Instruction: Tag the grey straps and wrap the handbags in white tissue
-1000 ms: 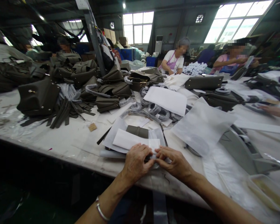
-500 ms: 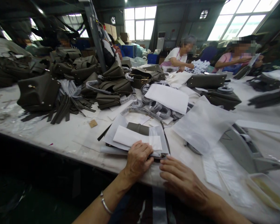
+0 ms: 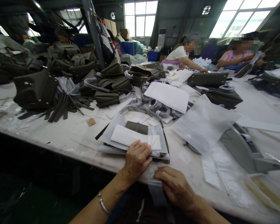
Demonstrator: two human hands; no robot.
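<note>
A dark olive handbag (image 3: 143, 128) lies near the table's front edge, partly covered by translucent sheeting and a folded white paper (image 3: 123, 134). My left hand (image 3: 138, 159) presses over the near edge of this bundle, fingers curled onto the white paper, thumb toward the right. Below and to its right, my right hand (image 3: 174, 183) is closed, thumb and fingers pinching a translucent plastic strip (image 3: 156, 189) that hangs over the table edge. The bag's strap (image 3: 151, 110), in clear wrap, loops away behind the bag.
Several olive handbags (image 3: 35, 90) are piled at left and back. Wrapped coiled straps (image 3: 157, 107) lie under a white sheet (image 3: 168, 95). At right are translucent sheets (image 3: 203, 124), a grey tape dispenser (image 3: 242, 149) and a plastic tub (image 3: 268, 191). Two people work across the table.
My right hand has moved down and slightly left, from beside the bag's corner to the table edge, its fingers now closed on the strip. My left hand has stayed almost still.
</note>
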